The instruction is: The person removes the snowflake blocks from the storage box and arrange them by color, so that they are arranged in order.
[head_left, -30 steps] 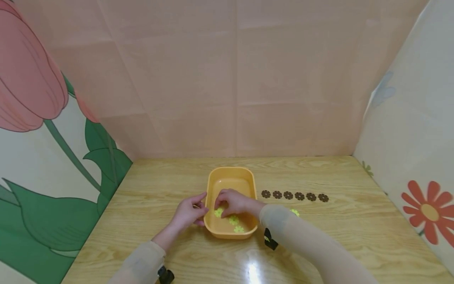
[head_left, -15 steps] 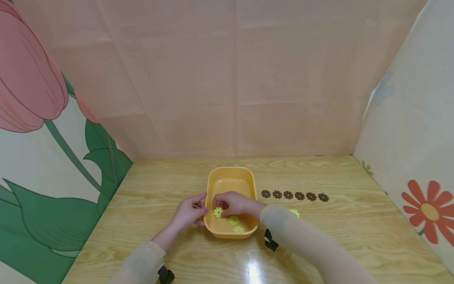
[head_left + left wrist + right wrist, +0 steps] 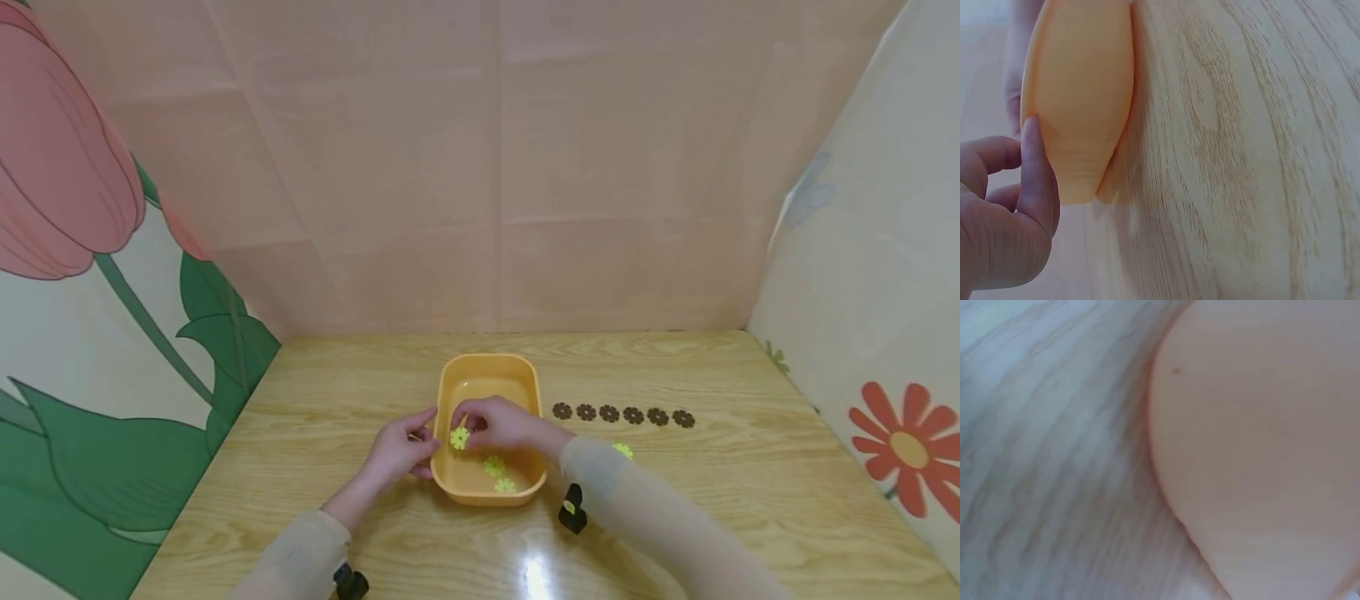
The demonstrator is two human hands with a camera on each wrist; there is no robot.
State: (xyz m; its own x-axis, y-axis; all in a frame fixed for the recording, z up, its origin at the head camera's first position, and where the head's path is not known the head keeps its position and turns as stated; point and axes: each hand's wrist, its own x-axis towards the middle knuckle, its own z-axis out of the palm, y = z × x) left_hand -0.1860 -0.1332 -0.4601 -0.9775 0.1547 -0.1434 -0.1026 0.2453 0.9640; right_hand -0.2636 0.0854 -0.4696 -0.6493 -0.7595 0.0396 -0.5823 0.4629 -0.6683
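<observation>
An orange-yellow plastic bin (image 3: 487, 498) stands on the table. My left hand (image 3: 397, 446) holds its left side at the rim; in the left wrist view one finger (image 3: 1035, 169) lies along the outer wall. Reaching in from the right, my right hand (image 3: 502, 423) pinches a yellow flower-shaped snowflake disc (image 3: 459, 437) between thumb and fingers. Two more yellow discs, a nearer one (image 3: 505, 485) and a farther one (image 3: 493, 465), lie on the bin's floor. The right wrist view shows only the bin's outer wall (image 3: 1260, 437) and tabletop, without the hand.
Several dark brown snowflake discs (image 3: 610, 412) form a row on the table right of the bin. Another yellow disc (image 3: 622, 450) lies nearer, partly hidden by the right sleeve (image 3: 622, 483). A pink backdrop (image 3: 495, 167) closes off the wooden table's (image 3: 352, 375) far edge.
My right hand has picked the yellow disc up off the bin's floor and moved it slightly away from me. The left hand and bin have stayed put.
</observation>
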